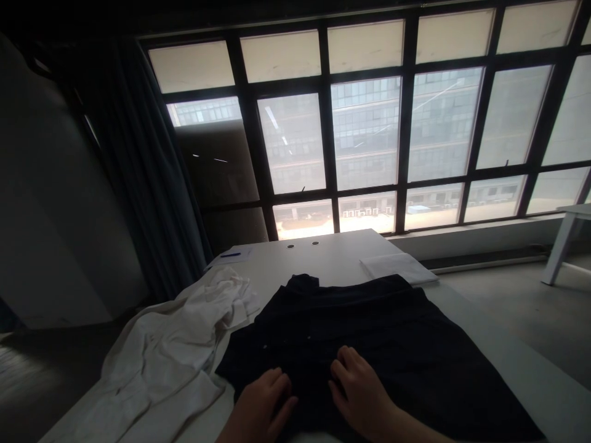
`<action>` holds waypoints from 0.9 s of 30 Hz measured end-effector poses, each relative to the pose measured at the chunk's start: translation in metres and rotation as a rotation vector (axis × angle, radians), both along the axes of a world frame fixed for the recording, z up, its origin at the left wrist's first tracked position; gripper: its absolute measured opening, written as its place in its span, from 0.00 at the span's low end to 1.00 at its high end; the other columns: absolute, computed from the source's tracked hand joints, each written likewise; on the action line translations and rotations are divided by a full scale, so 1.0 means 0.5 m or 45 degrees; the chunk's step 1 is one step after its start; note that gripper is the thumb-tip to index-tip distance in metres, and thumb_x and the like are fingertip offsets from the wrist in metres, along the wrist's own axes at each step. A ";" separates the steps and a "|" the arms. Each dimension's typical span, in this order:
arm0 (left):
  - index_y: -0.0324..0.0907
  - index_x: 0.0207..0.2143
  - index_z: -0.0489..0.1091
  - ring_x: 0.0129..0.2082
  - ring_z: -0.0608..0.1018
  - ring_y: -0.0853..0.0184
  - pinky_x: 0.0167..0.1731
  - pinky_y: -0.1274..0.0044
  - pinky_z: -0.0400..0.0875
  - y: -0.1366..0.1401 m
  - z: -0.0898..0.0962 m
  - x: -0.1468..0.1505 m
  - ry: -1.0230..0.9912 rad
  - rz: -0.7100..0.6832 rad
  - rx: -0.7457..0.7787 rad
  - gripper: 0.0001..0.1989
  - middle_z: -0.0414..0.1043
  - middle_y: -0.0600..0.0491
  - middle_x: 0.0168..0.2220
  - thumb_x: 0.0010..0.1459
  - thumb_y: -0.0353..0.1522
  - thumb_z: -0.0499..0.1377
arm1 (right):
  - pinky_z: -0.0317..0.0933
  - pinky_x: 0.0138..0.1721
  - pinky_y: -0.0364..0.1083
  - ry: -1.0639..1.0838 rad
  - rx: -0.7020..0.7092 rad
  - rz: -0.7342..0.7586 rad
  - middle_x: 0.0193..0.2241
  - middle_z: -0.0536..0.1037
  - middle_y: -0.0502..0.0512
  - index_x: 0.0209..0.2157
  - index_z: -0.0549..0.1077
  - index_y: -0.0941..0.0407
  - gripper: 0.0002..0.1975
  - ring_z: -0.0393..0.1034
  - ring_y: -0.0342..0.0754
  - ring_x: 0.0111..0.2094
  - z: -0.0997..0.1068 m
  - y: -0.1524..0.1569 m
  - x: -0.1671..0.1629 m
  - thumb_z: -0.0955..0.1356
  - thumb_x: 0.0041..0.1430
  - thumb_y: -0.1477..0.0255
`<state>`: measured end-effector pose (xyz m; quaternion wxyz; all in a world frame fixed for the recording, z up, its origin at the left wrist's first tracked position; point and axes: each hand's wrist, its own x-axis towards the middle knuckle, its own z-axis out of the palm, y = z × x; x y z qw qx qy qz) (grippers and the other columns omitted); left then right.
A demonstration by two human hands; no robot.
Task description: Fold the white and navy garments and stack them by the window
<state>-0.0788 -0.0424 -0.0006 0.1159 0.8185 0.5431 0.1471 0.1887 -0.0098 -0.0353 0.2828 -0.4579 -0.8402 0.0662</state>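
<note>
A dark shirt point(406, 351), black or very deep navy, lies spread across the white table in front of me. Two small pale spots, perhaps buttons, show on its left part. My left hand point(264, 400) is at its near left edge, with fingers curled onto the fabric and the thumb toward the right. My right hand point(357, 391) rests a little farther right on the same shirt, its fingers bent and closed on the cloth. The fabric under both sets of fingertips is hard to make out in the dim light.
A crumpled white garment point(170, 357) covers the table's left side. Toward the back right lies a folded white cloth or sheet point(399, 268). A blue pen point(230, 255) rests on paper at the far left of the white table point(341, 252). Behind are windows and a dark curtain point(148, 166).
</note>
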 end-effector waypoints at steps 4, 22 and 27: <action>0.48 0.39 0.72 0.42 0.76 0.59 0.45 0.71 0.66 -0.003 -0.014 0.032 0.164 -0.333 0.023 0.18 0.75 0.52 0.44 0.51 0.45 0.70 | 0.63 0.47 0.51 -0.123 0.123 0.150 0.37 0.76 0.54 0.30 0.72 0.53 0.09 0.69 0.52 0.41 -0.020 -0.008 -0.008 0.70 0.58 0.63; 0.46 0.35 0.70 0.39 0.79 0.61 0.40 0.72 0.67 0.005 -0.032 0.026 0.513 -0.359 -0.105 0.04 0.77 0.55 0.39 0.58 0.28 0.60 | 0.32 0.14 0.45 -0.395 0.577 0.348 0.27 0.75 0.46 0.32 0.63 0.52 0.08 0.66 0.41 0.17 -0.106 -0.041 -0.036 0.66 0.66 0.67; 0.46 0.43 0.70 0.42 0.78 0.58 0.42 0.71 0.68 -0.001 -0.029 0.035 0.447 -0.271 -0.181 0.13 0.77 0.52 0.43 0.56 0.26 0.58 | 0.40 0.13 0.43 -0.364 0.537 0.242 0.31 0.78 0.49 0.40 0.65 0.52 0.06 0.69 0.43 0.20 -0.141 -0.039 0.033 0.65 0.61 0.73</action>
